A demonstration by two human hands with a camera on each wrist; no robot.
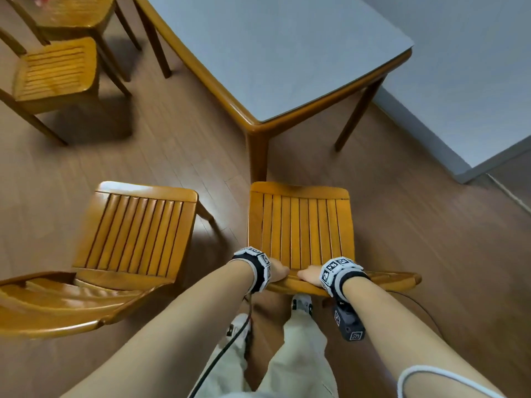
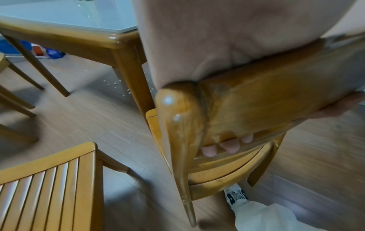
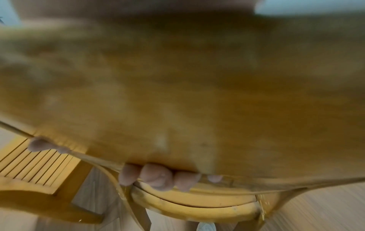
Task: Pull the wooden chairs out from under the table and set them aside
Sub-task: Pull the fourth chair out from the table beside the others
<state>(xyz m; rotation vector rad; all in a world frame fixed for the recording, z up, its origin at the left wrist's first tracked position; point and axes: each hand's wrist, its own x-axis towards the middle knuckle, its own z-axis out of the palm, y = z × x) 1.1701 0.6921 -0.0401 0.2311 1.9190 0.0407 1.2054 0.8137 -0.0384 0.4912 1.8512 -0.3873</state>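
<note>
A wooden chair with a slatted seat (image 1: 300,225) stands right in front of me, its front edge at the corner leg (image 1: 257,156) of the grey-topped table (image 1: 275,53). Both my hands grip its top back rail (image 1: 385,278). My left hand (image 1: 277,270) holds the rail's left end, and its fingertips (image 2: 229,145) curl under the rail (image 2: 276,93). My right hand (image 1: 309,276) lies close beside it, its fingers (image 3: 156,176) wrapped under the same rail (image 3: 197,101). A second slatted chair (image 1: 132,234) stands just to the left, out from the table.
Two more wooden chairs (image 1: 54,70) (image 1: 74,12) stand at the far left, beside the table. A white wall and skirting (image 1: 431,133) run along the right. My feet in white shoes (image 1: 301,303) are behind the held chair. Crumbs (image 2: 116,84) lie by the table leg.
</note>
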